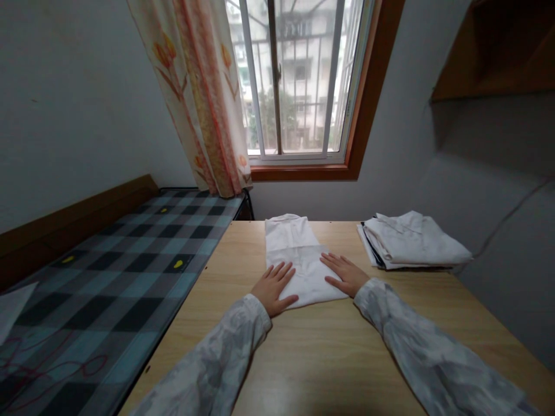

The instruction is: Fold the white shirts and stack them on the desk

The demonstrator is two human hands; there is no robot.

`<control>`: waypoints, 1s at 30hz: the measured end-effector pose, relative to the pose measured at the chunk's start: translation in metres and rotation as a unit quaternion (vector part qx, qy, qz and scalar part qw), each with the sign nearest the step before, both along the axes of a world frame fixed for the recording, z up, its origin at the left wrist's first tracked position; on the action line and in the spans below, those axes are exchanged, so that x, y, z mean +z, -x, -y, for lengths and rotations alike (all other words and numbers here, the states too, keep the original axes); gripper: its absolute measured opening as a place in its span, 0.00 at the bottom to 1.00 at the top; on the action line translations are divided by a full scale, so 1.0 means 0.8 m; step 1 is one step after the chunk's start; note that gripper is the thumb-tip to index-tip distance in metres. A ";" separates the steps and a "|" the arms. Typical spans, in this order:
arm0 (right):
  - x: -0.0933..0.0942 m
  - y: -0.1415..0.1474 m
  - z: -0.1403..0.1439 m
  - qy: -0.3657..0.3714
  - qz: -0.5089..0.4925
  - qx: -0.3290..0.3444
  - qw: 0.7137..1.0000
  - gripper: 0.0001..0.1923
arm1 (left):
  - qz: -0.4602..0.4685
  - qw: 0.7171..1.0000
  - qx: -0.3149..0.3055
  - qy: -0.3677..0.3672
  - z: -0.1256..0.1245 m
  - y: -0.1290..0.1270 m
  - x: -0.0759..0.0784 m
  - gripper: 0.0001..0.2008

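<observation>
A white shirt [299, 248], folded into a long narrow shape, lies flat on the wooden table [303, 358], its collar end at the far edge. My left hand [274, 288] rests palm down on the shirt's near left edge, fingers spread. Across from it, my right hand [345, 273] lies flat on the near right edge with its fingers stretched out. Neither hand grips the cloth; both press on top of it.
Folded garments, mostly white with a dark layer [416, 240], are stacked at the table's far right. A bed with a checked cover [173, 248] adjoins the left side. Behind are a curtain [208, 104] and a window [299, 81]. A wooden shelf [494, 75] hangs upper right.
</observation>
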State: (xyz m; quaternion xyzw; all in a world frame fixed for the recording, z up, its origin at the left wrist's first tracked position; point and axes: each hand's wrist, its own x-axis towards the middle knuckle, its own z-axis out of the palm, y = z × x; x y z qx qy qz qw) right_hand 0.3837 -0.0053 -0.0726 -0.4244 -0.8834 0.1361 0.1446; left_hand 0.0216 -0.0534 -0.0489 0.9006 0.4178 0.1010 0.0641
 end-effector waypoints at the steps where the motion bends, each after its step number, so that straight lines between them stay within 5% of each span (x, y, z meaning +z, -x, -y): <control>1: 0.000 -0.004 0.002 -0.001 0.000 0.004 1.000 0.38 | -0.001 1.000 -0.002 -0.001 -0.001 0.005 0.001 0.48; 5: 0.005 -0.021 0.013 -0.001 0.007 0.051 0.999 0.44 | 0.000 0.998 -0.068 0.001 0.003 0.031 0.009 0.60; 10: 0.013 -0.040 0.029 -0.005 -0.007 0.138 0.990 0.63 | 0.024 0.994 -0.108 -0.018 0.013 0.054 0.014 0.43; 13: 0.016 -0.042 0.036 -0.018 -0.013 0.154 0.988 0.65 | 0.042 0.991 -0.117 -0.052 0.014 0.057 0.008 0.37; 18: 0.025 -0.031 0.037 -0.054 -0.017 0.151 0.987 0.53 | 0.099 0.979 -0.131 -0.118 0.013 0.056 0.001 0.27; 23: 0.033 -0.014 0.023 -0.066 -0.012 0.132 0.989 0.42 | 0.146 0.986 -0.035 -0.065 0.025 0.056 0.015 0.16; 26: 0.030 -0.005 0.010 -0.045 -0.015 0.118 0.992 0.39 | 0.168 0.986 -0.006 -0.010 0.033 0.055 0.024 0.19; 30: 0.016 0.001 -0.001 -0.011 -0.065 0.109 0.992 0.28 | 0.177 0.982 -0.058 -0.013 0.027 0.058 0.027 0.25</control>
